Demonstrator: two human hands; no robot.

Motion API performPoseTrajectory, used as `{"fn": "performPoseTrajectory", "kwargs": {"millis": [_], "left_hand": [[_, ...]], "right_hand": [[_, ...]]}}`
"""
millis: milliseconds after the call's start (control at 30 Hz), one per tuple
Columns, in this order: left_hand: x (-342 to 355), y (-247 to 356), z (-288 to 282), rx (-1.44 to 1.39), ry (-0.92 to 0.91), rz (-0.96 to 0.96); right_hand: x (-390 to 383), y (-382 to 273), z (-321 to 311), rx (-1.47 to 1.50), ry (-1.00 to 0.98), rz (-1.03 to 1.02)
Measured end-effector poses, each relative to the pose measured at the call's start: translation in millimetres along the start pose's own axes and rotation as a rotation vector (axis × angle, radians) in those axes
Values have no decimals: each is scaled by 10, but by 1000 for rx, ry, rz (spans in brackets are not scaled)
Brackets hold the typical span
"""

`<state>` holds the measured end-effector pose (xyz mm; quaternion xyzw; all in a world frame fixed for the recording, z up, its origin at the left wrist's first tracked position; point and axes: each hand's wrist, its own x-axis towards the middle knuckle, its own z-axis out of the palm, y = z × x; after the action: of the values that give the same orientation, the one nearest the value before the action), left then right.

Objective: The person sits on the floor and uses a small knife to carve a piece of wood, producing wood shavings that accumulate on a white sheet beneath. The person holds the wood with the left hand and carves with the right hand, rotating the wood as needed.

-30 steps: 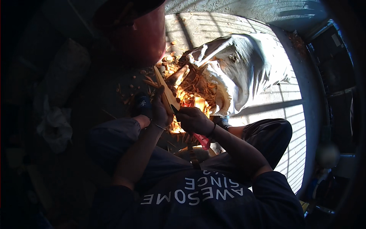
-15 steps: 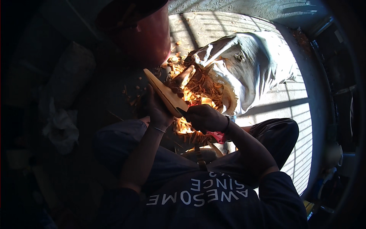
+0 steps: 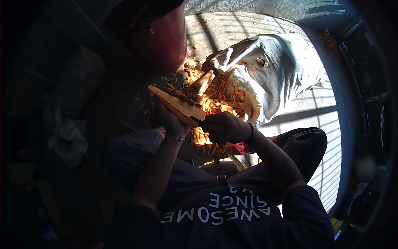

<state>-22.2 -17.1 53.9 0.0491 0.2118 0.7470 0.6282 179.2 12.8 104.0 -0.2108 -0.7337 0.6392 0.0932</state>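
Head view: where to locate the flat, tapered, tan piece of apparent wood [image 3: 180, 108], and how supported?

"In the left hand [image 3: 169, 119], ahead of the bent, dark-trousered legs [image 3: 304, 143]. Cradled from below, with fingers clamped over the far edge, presumably to steady the broad near end."

"And on the right side?"

"Gripped in closed fingers of the right hand [image 3: 226, 127]: a short, narrow, dark green tool [image 3: 195, 119]. Aimed at the broad end, likely for close control. Cannot tell whether touching, nor of what kind."

"Why so close to the curled orange-brown shavings [image 3: 226, 93]?"

"Possibly to keep scraps in one patch, beside the open mouth of the crumpled white fabric sack [image 3: 286, 70]. Set beyond, well apart from both hands: a dark red, round-walled bucket [image 3: 168, 45]."
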Motion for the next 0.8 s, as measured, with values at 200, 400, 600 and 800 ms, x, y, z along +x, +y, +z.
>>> {"fn": "performPoseTrajectory", "kwargs": {"millis": [200, 400, 600, 800], "left_hand": [[10, 47, -36, 126, -7, 71], [-10, 115, 77, 202, 79, 131], [143, 434, 53, 161, 101, 249], [-101, 16, 378, 467, 34, 351]], "right_hand": [[25, 14, 60, 185, 42, 36], [56, 159, 177, 123, 150, -55], [-39, 3, 161, 369, 349, 140], [30, 55, 442, 1058, 420, 165]]}}
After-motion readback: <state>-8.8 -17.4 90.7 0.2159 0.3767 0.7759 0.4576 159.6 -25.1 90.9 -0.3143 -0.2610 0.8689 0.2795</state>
